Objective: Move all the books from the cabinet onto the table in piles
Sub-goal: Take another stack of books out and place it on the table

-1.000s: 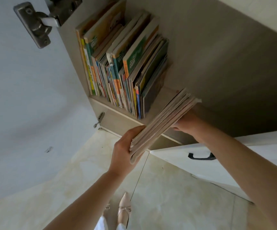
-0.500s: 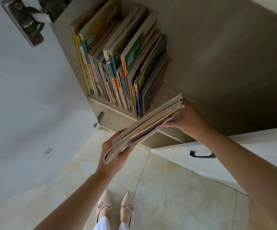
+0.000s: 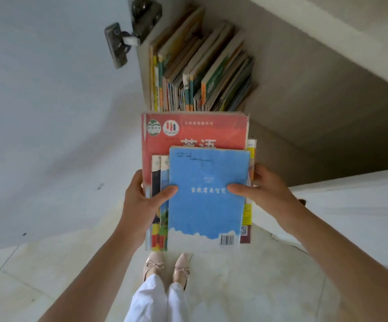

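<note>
Books [image 3: 202,182] taken as a small stack are held flat in front of the body, above the tiled floor [image 3: 269,275], between both hands. Top of stack: a blue-covered book [image 3: 208,205] with a barcode near its lower edge; beneath it a larger red-covered book [image 3: 188,133] projects toward the cabinet, and further covers show at the left and right edges. The left hand [image 3: 141,205] grips the left edge, thumb laid on top, fingers curled under. The right hand [image 3: 267,194] grips the right edge, thumb pressed on the blue cover, fingers mostly hidden below. More books [image 3: 200,75] are seen standing upright in a row on the cabinet shelf [image 3: 292,89], packed against its left wall. A metal hinge [image 3: 123,40] is fixed to the open cabinet door [image 3: 44,112] at upper left. Two beige shoes [image 3: 167,268] are visible below the stack.
</note>
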A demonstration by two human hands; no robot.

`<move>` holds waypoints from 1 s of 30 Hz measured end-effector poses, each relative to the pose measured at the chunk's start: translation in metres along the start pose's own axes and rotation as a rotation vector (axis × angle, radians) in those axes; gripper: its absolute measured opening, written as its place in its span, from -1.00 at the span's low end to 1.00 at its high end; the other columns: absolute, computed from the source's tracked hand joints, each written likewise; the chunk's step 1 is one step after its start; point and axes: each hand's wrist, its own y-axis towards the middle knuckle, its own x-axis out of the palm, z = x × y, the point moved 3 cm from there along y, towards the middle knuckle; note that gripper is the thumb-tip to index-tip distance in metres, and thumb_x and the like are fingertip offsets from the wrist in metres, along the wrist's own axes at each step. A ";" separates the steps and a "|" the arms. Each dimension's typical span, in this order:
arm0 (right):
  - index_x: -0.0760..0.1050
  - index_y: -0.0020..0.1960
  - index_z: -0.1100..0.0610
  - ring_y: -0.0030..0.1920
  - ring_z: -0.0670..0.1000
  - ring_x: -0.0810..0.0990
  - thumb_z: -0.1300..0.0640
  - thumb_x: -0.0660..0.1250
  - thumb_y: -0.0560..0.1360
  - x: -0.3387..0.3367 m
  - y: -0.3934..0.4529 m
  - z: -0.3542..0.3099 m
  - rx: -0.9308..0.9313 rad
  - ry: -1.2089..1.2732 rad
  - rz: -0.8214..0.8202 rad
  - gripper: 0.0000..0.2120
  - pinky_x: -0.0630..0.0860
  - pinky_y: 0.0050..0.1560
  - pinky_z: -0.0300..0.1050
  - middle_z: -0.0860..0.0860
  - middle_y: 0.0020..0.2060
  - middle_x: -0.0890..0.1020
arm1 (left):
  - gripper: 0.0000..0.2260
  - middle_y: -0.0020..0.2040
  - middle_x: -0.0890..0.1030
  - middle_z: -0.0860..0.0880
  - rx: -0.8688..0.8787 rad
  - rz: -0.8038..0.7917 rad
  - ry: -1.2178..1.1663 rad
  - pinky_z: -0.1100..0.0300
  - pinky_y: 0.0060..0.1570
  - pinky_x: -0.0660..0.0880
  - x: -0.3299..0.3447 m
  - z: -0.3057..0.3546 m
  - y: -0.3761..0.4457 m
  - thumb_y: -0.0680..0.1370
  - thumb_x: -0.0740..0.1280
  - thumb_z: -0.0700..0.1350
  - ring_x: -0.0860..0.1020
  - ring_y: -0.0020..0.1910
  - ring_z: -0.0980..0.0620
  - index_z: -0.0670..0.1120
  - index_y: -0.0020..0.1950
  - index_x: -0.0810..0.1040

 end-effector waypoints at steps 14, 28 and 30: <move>0.46 0.15 -0.01 -0.11 -0.13 0.68 0.12 0.49 0.42 0.058 -0.156 -0.081 -0.034 0.137 0.018 -0.64 0.60 -0.17 -0.20 -0.12 -0.01 0.66 | -0.70 0.11 0.67 -0.15 -0.216 0.103 -0.159 -0.25 0.04 0.57 -0.065 0.081 -0.174 0.52 0.37 -0.25 0.66 0.03 -0.23 -0.10 0.23 0.50; 0.44 0.15 -0.04 -0.10 -0.13 0.68 0.07 0.50 0.40 0.082 -0.227 -0.113 -0.221 -0.084 -0.292 -0.62 0.66 -0.11 -0.03 -0.08 -0.02 0.66 | -0.34 0.07 0.68 0.09 0.045 0.674 -0.168 0.22 -0.26 0.62 -0.058 0.092 -0.332 0.39 0.54 -0.22 0.69 -0.06 0.08 0.18 0.38 0.38; 0.42 0.17 -0.04 -0.13 -0.23 0.66 0.07 0.48 0.43 0.090 -0.238 -0.121 -0.269 -0.144 -0.365 -0.62 0.64 -0.20 -0.18 -0.13 -0.03 0.65 | -0.32 0.12 0.65 0.05 0.058 0.765 -0.222 0.14 -0.23 0.64 -0.059 0.084 -0.354 0.38 0.54 -0.20 0.69 -0.04 0.05 0.17 0.40 0.35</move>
